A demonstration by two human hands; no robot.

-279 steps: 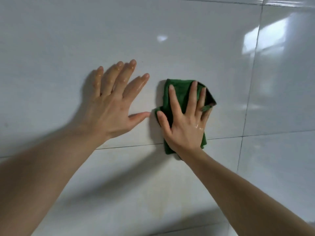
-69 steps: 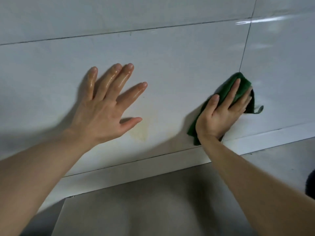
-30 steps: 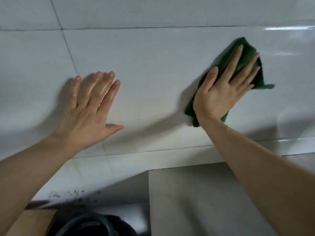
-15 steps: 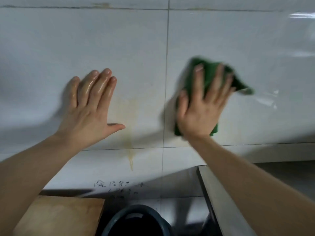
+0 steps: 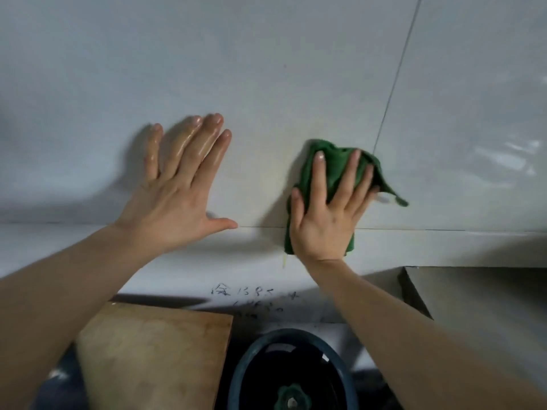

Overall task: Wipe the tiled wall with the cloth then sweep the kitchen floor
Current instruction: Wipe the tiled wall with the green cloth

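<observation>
The white tiled wall (image 5: pixel 266 69) fills the upper view, crossed by dark grout lines. A folded green cloth (image 5: pixel 337 164) lies flat against it, just left of a vertical grout line and across a horizontal one. My right hand (image 5: pixel 328 214) presses the cloth to the tile with its fingers spread. One corner of the cloth trails out to the right. My left hand (image 5: pixel 183 193) rests flat on the wall to the left, wet and holding nothing. A faint yellowish stain shows on the tile between my hands.
Below the wall, a wooden board (image 5: pixel 154 356) sits at lower left. A dark round gas cylinder top with a green valve knob (image 5: pixel 291 400) stands at bottom centre. A grey counter slab (image 5: pixel 479 294) juts out at right. Handwritten marks (image 5: pixel 251 300) are on the low wall strip.
My right hand has slid the cloth left and downward along the wall, past the vertical grout line. The view has shifted left, showing more of the board and cylinder. My left hand stays braced.
</observation>
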